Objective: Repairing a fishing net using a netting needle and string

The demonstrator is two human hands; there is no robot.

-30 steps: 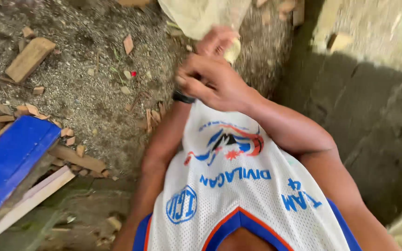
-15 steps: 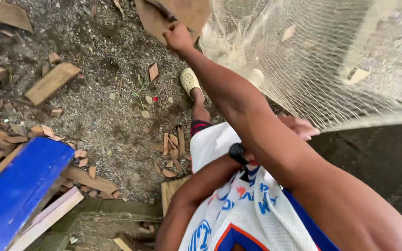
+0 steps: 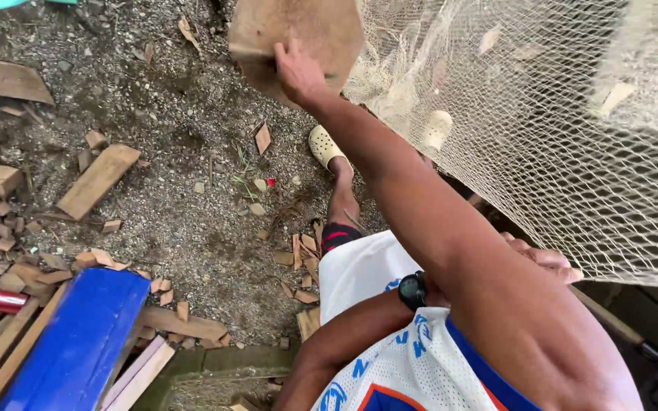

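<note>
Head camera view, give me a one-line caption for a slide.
Right hand raised, gripping a brown board beside pale netting, above gravel ground scattered with wood offcuts.

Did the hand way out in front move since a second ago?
Yes. The right hand left the chest, where it met the other hand, and stretched out over the gravel ground. It now grips a wooden board beside the net.

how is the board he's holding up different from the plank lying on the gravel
The board is wide and many-sided, raised off the ground in the right hand; the plank is narrow, long and rectangular, lying flat on the gravel, untouched. The board sits against the net, while the plank lies among small wood offcuts. Both are bare brown wood.
</note>
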